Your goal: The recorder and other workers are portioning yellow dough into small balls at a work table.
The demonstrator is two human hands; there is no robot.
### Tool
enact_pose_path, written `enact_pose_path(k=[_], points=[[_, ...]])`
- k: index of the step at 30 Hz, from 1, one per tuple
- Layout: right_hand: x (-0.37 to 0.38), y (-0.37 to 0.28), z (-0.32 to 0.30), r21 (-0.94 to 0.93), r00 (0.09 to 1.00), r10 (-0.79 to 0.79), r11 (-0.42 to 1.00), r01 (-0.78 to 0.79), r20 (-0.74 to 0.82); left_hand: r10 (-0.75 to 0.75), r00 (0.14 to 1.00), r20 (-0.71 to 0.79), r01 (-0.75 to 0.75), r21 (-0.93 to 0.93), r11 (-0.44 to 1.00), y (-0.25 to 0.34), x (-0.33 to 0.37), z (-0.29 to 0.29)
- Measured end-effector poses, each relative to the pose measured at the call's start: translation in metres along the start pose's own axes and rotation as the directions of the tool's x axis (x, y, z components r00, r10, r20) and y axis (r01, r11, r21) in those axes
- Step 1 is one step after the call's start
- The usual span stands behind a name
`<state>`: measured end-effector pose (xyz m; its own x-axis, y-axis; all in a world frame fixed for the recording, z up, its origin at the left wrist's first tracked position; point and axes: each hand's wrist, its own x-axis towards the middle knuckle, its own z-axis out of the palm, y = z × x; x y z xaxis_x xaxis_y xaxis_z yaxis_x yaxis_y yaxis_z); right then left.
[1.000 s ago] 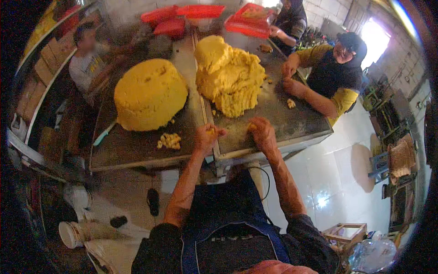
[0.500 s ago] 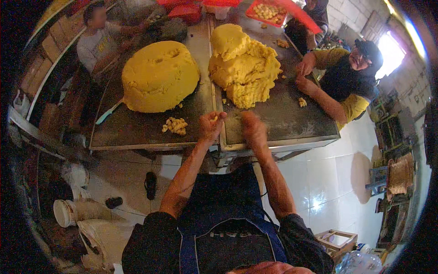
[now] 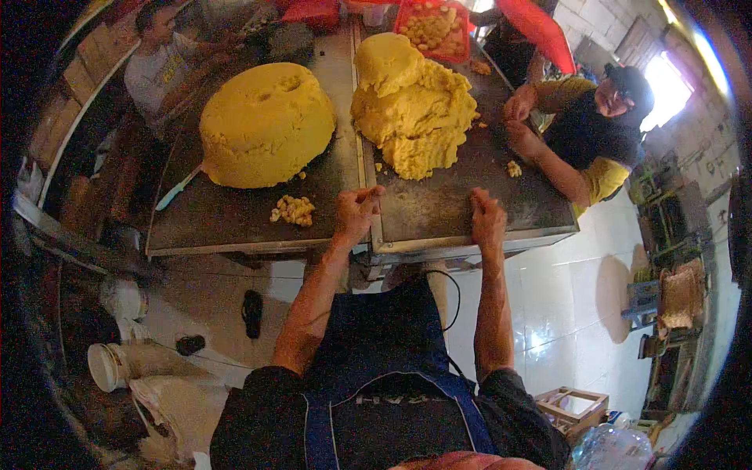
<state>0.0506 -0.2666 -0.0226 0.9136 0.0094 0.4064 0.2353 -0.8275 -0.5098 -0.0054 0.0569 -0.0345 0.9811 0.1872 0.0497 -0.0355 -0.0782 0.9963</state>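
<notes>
Near the front edge of the table (image 3: 423, 211), by the seam between its two halves, my left hand (image 3: 358, 213) is closed with thumb and fingers pinched together. Whatever it may hold is hidden or too small to name. Farther right, over the same edge, my right hand (image 3: 489, 218) is curled closed, its inside out of sight. Beyond my hands rises a torn, uneven mound of yellow dough (image 3: 419, 117). A larger, smooth-topped dough mound (image 3: 266, 125) sits to the left, apart from my hands. A cluster of small pale filling pieces (image 3: 293, 210) lies in front of it.
A light-blue-handled tool (image 3: 178, 190) touches the left mound. At the back stands a red crate (image 3: 433, 30) of yellow balls. A co-worker (image 3: 595, 125) leans on the right side, hands on the table; another person (image 3: 160, 70) is far left. A white bucket (image 3: 108, 366) lies on the floor.
My right hand has moved right, away from my left hand, which stays near the seam. The view has shifted slightly, showing more of the red crate.
</notes>
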Motion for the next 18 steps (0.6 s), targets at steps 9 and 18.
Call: enact_pose_path(k=[9,18], points=[[0.028,0.021,-0.014,0.118,0.969,-0.227,0.964,0.238,-0.095,0.570,0.772,0.281,-0.636,0.328,0.699,0.021,-0.002,0.044],[0.015,0.015,-0.016,0.094,0.972,-0.103,0.988,0.125,-0.210,0.151,0.911,0.384,-0.319,0.421,0.849,0.047,0.005,0.047]])
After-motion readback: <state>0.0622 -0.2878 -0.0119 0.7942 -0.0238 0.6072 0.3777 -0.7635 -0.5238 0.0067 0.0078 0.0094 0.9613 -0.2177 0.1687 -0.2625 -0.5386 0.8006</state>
